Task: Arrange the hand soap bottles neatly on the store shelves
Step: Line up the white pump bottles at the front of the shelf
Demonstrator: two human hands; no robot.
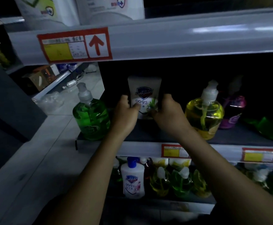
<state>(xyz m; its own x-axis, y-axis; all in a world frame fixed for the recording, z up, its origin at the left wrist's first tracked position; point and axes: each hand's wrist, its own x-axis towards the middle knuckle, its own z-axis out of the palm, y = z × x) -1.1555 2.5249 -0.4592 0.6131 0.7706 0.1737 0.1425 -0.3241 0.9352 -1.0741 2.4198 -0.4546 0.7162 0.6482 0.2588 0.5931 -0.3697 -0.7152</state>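
Dim store aisle; middle shelf sparsely stocked. Left hand and right hand each grip a side of a white soap pouch, upright between green bottle and yellow bottle. Gaps remain; arranging looks unfinished.

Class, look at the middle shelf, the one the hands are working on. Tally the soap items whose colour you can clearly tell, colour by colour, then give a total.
Green pump bottle: 1
Yellow pump bottle: 1
Purple bottle: 1
White refill pouch, gripped by left hand and right hand: 1
Total: 4
More green shows at the far right, too dark to count.
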